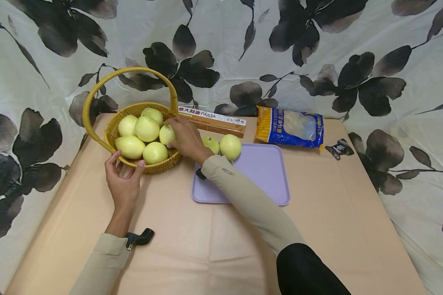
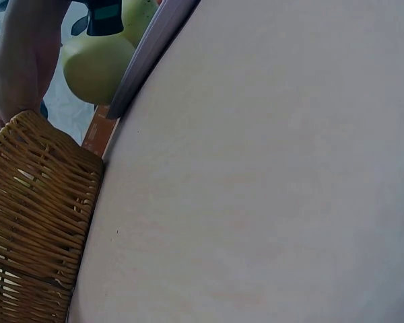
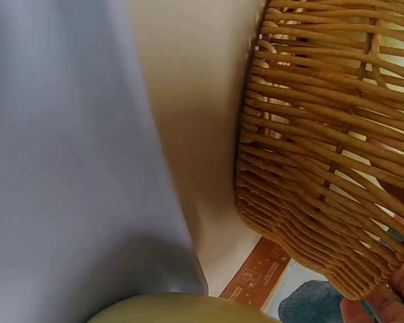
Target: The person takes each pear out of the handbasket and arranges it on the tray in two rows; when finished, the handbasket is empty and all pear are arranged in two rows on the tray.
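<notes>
A yellow woven basket [image 1: 162,166] with a tall hooped handle stands at the left, several pale green round fruits [image 1: 147,129] heaped in it. My left hand [image 1: 123,180] holds its front rim, thumb and fingers spread along the edge. My right hand [image 1: 188,137] reaches over the right rim, fingers and thumb around a pale green fruit [image 1: 167,135] inside. In the right wrist view, fingertips [image 3: 390,303] show by the wicker rim. On the lilac tray [image 1: 263,174], two more fruits [image 1: 230,147] sit at the back left corner, beside my right forearm.
Behind the basket and tray lies a long pasta box [image 1: 214,121]. A blue and yellow pasta bag [image 1: 291,127] lies behind the tray, with a small black packet [image 1: 339,149] to its right. A floral cloth [image 1: 240,61] hangs along the table's back.
</notes>
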### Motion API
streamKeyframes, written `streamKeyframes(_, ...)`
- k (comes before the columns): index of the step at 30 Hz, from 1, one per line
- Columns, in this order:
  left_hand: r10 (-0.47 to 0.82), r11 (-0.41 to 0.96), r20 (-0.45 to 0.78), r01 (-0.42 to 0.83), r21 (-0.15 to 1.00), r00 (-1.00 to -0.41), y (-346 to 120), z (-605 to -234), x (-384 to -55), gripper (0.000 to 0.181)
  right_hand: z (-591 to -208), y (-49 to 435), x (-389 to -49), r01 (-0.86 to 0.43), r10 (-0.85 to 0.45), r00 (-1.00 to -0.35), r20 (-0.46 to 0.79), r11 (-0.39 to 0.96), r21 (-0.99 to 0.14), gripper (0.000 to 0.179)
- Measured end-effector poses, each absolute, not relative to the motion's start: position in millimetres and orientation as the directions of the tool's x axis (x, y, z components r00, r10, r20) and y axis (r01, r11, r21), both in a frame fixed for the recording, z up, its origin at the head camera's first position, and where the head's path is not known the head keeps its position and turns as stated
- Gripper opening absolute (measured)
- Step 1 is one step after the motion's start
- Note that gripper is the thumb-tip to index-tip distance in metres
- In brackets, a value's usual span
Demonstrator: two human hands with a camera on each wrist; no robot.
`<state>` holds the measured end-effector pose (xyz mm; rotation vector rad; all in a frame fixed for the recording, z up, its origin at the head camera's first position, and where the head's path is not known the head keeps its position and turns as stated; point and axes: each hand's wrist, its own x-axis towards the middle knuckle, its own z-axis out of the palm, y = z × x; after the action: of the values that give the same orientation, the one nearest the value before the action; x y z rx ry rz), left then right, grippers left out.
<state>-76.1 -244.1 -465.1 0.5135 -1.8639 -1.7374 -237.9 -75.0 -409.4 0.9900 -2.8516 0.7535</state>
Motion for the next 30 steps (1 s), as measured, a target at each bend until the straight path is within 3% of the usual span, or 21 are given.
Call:
streamKeyframes(12,-0.608,0.079,0.113,0.082,0.994,-0.786,-243,-463,-76,0.077,-404,-83,-246,-0.637,-0.626,-0.769,0.132,0.732,-0.239,0.075)
streamKeyframes(26,-0.602,0.094,0.119,0.078,0.992,-0.79,-243,-464,-73,0.078,-407,-77,-236,-0.655,-0.6,-0.754,0.268,0.713,-0.25,0.066)
streamKeyframes(30,-0.599,0.098,0.124,0.081,0.992,-0.791,-243,-463,-73,0.078,-403,-73,-232,-0.651,-0.578,-0.758,0.301,0.696,-0.302,0.067)
